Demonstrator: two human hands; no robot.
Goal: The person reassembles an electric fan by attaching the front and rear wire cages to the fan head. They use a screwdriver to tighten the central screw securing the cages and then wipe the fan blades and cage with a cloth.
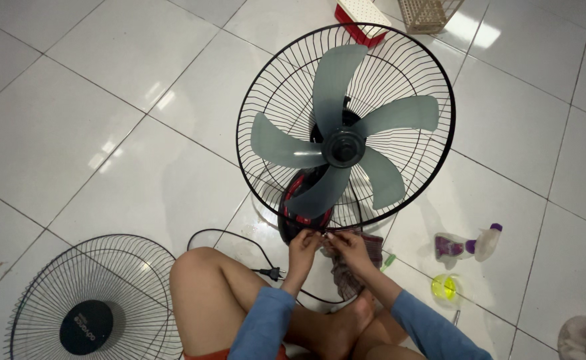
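A black electric fan stands tilted on the tiled floor, its rear wire guard open to view with several grey-green blades on the hub. My left hand and my right hand meet at the lower rim of the guard, fingers pinched together on something small there; what it is cannot be made out. A dark checked cloth lies under my right hand. The fan's red and black motor housing shows behind the blades.
The detached front wire guard lies on the floor at lower left. A black cord with a plug runs past my knee. A toppled spray bottle, a yellow-green cup, a red and white box and a basket sit around.
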